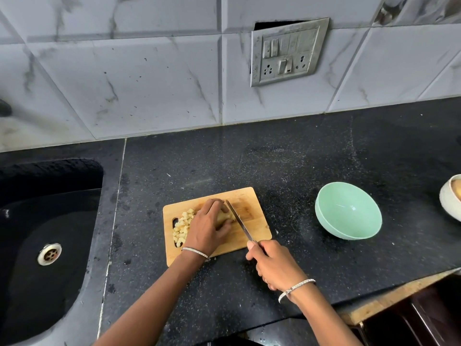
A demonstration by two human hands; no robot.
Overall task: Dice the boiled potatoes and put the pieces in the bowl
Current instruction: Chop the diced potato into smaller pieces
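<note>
Left hand (209,226) curled over potato (224,217), pinning it mid cutting board (252,208). Right hand (272,265) wrapped round knife (239,221) handle, blade against potato's right side, pointing toward tabletop (299,158) back edge. Diced pile (183,224) at board's left end. Bowl (349,213) sits toward the right edge, no pieces in it, right hand nearer.

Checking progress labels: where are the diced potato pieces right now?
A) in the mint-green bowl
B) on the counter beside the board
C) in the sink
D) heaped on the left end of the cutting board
D: the diced potato pieces lie heaped on the left end of the wooden cutting board, by its handle slot, while the mint-green bowl holds nothing.
</note>
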